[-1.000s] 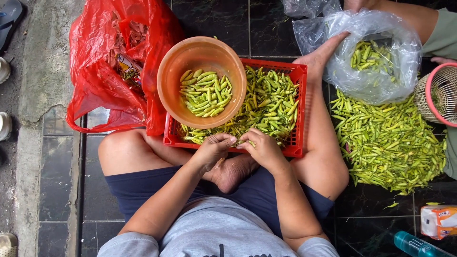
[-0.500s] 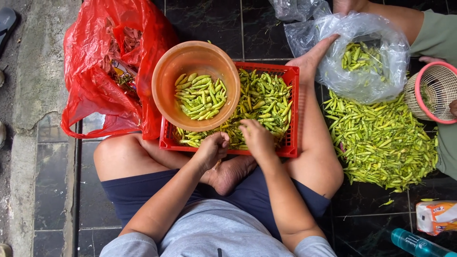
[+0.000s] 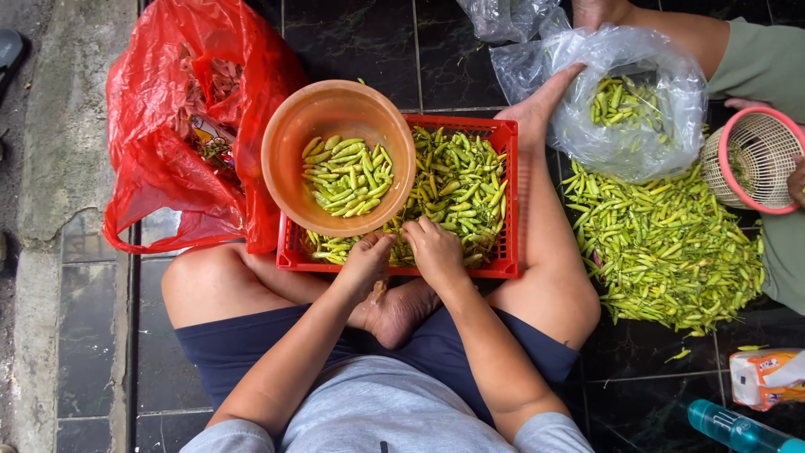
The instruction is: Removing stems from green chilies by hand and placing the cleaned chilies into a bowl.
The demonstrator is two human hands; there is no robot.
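Observation:
I sit cross-legged on dark floor tiles with a red plastic crate (image 3: 508,201) of green chili peppers in front of me. An orange plastic bowl (image 3: 289,143) rests on the crate's left side and holds a small heap of green chilies (image 3: 345,174). My left hand (image 3: 366,262) and my right hand (image 3: 434,248) are close together at the crate's near edge, fingers curled on a chili from the crate. What exactly lies between the fingers is hidden.
A red plastic bag (image 3: 172,126) lies to the left. A loose pile of green chilies (image 3: 667,247) covers the floor at the right. Another person's arm holds a clear plastic bag (image 3: 633,92) of chilies beside a pink-rimmed basket (image 3: 755,159). A carton (image 3: 767,377) and a teal bottle (image 3: 738,429) sit bottom right.
The view has drifted a little, so everything sits slightly lower and to the right. My hands stay together at the crate's near edge with small finger movements.

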